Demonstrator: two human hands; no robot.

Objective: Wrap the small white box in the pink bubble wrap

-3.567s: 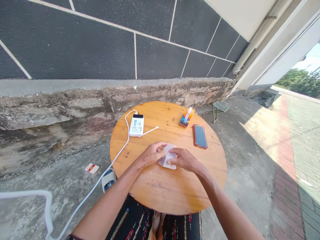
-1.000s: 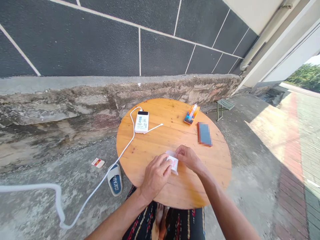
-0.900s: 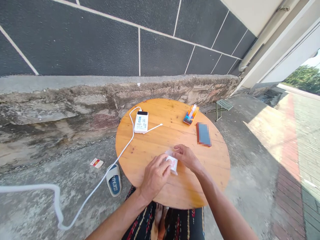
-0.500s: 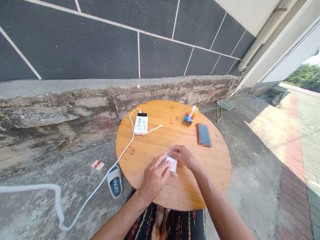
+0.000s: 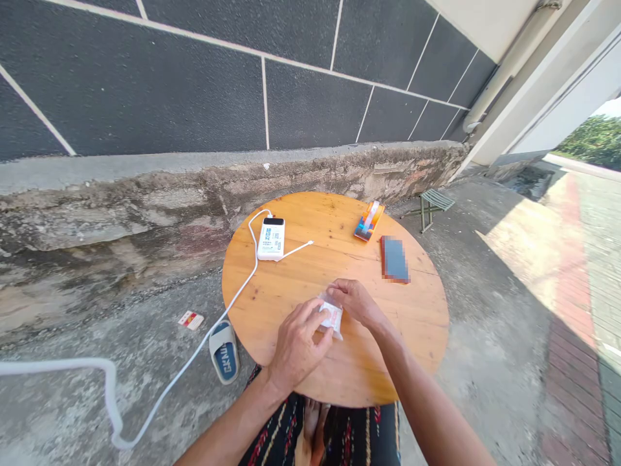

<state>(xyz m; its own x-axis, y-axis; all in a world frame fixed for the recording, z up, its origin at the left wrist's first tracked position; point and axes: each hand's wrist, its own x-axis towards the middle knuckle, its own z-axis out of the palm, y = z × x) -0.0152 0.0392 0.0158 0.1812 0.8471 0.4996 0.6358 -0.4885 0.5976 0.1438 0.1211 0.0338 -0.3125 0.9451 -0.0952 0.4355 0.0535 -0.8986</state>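
Bright daylight; shaded table (image 5: 330,223); sunlit paving (image 5: 601,259) at right; stretched edges

Left hand (image 5: 297,338) near curled right hand (image 5: 356,302)

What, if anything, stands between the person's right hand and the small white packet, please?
Nothing visible does. The right hand seems to touch the far edge of the packet, while the left hand lies at its left side, not between them.

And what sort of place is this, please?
Probably an outdoor spot beside a building: there is a dark wall with white lines, and at the right are partly sunlit paving and green foliage.
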